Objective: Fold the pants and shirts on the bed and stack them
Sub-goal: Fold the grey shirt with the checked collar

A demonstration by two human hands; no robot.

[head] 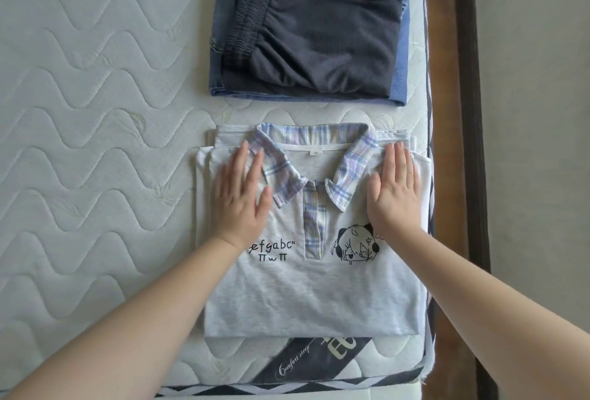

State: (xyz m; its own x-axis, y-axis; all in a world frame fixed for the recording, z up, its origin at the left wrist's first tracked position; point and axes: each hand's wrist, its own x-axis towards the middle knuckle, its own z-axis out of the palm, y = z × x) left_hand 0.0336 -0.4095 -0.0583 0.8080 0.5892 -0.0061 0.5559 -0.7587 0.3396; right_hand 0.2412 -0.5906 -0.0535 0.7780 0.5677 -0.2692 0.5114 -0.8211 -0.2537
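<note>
A folded grey polo shirt (pixel 306 294) with a plaid collar and a cartoon print lies on top of a white folded shirt (pixel 201 163), near the mattress's front right corner. My left hand (pixel 241 198) rests flat on the shirt's left shoulder, fingers spread. On the right shoulder my right hand (pixel 392 192) lies flat too. Neither hand grips any cloth. Farther away sits a stack of folded pants: dark navy pants (pixel 319 32) with an elastic waistband on top of blue jeans (pixel 220 48).
The quilted white mattress (pixel 95 128) stretches to the left. Its right edge runs beside a brown wooden bed frame (pixel 447 112). A dark label (pixel 316 358) marks the mattress's front edge.
</note>
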